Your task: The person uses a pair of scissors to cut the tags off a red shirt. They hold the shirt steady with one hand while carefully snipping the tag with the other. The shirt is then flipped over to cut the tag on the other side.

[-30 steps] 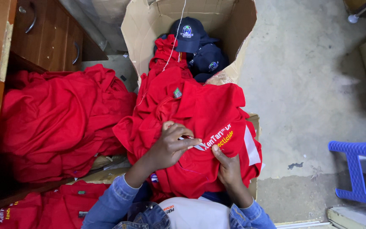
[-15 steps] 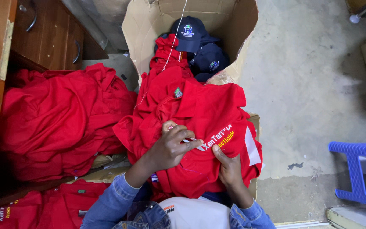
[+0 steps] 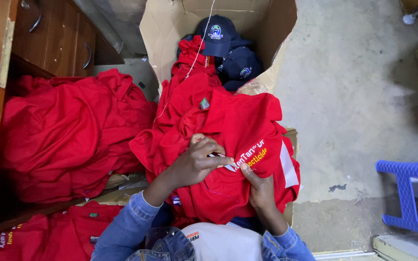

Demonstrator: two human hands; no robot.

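Note:
A red shirt [image 3: 240, 125] with white and yellow printed lettering and a white panel lies bunched on my lap. My left hand [image 3: 197, 162] presses on its front, fingers curled and pinching the cloth beside the lettering. My right hand [image 3: 260, 188] grips the same shirt from below, thumb up against the print. A small green label [image 3: 204, 103] shows near the collar. A thin white thread [image 3: 197, 53] runs up from the shirt toward the box.
A cardboard box [image 3: 163, 29] ahead holds dark blue caps [image 3: 218, 36] and more red cloth. A heap of red shirts [image 3: 68, 133] lies to the left, beside a wooden cabinet [image 3: 59, 38]. A blue plastic stool [image 3: 407, 193] stands on the concrete floor at right.
My left hand's fingers have shifted slightly on the shirt near the lettering. The right hand and the shirt stay where they were.

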